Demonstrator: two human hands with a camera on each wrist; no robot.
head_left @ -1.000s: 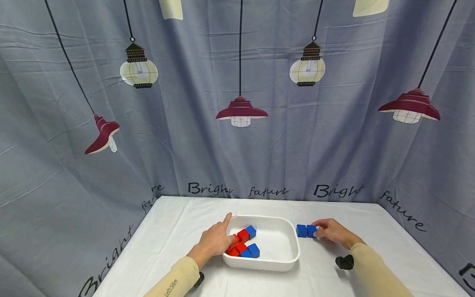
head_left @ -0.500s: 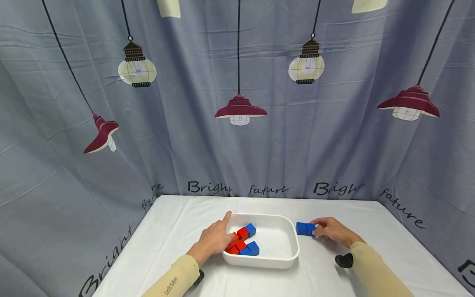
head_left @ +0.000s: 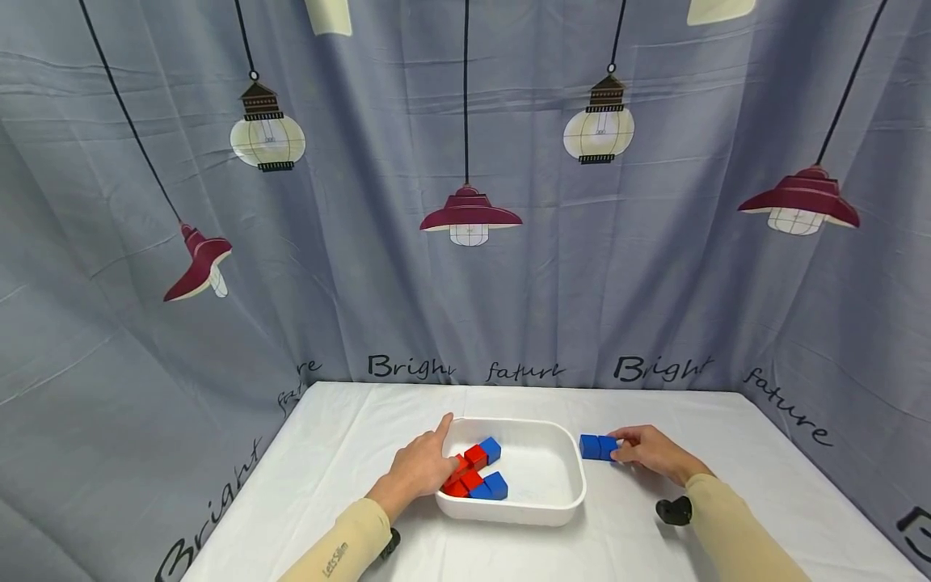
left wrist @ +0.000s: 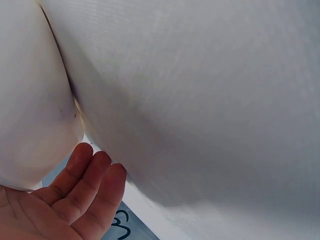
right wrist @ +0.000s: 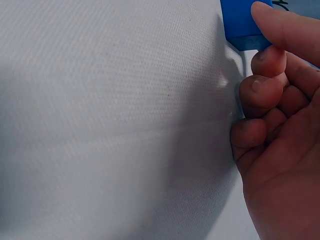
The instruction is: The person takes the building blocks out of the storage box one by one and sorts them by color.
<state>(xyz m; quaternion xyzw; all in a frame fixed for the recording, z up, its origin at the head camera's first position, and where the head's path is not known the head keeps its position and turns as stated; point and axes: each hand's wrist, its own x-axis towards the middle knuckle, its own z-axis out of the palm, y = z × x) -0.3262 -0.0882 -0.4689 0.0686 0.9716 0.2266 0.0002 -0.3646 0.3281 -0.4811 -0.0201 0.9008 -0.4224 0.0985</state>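
Observation:
My left hand [head_left: 418, 469] holds the left side of a white plastic tray [head_left: 512, 513], its thumb over the rim. In the left wrist view its other fingers [left wrist: 95, 190] lie outside the tray wall. Several red cubes [head_left: 471, 480] and blue cubes [head_left: 497, 486] sit in the left part of the tray, some partly hidden by the hand. Right of the tray, my right hand [head_left: 655, 453] pinches a blue cube [head_left: 607, 448] between thumb and fingers. That cube touches a second blue cube [head_left: 590, 446], side by side on the table. In the right wrist view, the remaining fingers are curled beneath the thumb.
A white cloth covers the table [head_left: 524, 558]. Behind it hangs a grey-blue curtain [head_left: 378, 283] printed with lamps and lettering. The tray's right wall [head_left: 579, 493] stands close to the second blue cube. A black wrist device [head_left: 675, 511] sits by the right sleeve.
The two blue cubes have closed the thin gap between them. Both hands keep their hold and place; the head view has shifted slightly.

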